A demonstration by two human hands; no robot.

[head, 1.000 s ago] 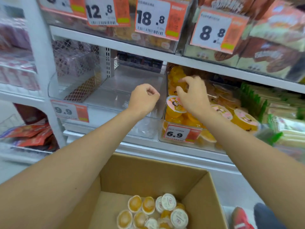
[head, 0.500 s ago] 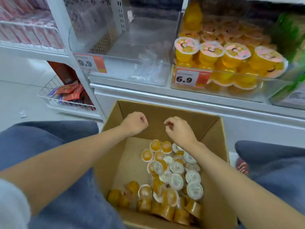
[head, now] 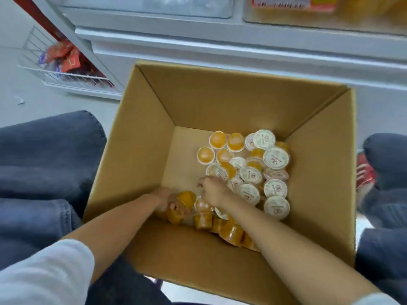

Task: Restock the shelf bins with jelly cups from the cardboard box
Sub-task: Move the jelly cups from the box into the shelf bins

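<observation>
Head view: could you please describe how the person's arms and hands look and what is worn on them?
Both forearms are bare. The left sleeve is light grey and ends near the elbow. A sliver of the right sleeve, equally pale, shows at the bottom edge. No glove, watch or ring shows on the left hand or right hand, though both are blurred.

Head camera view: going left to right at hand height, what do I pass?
Jeans knee → left wall of the cardboard box → left hand → right hand → white-lidded jelly cups → red shoe.
</observation>
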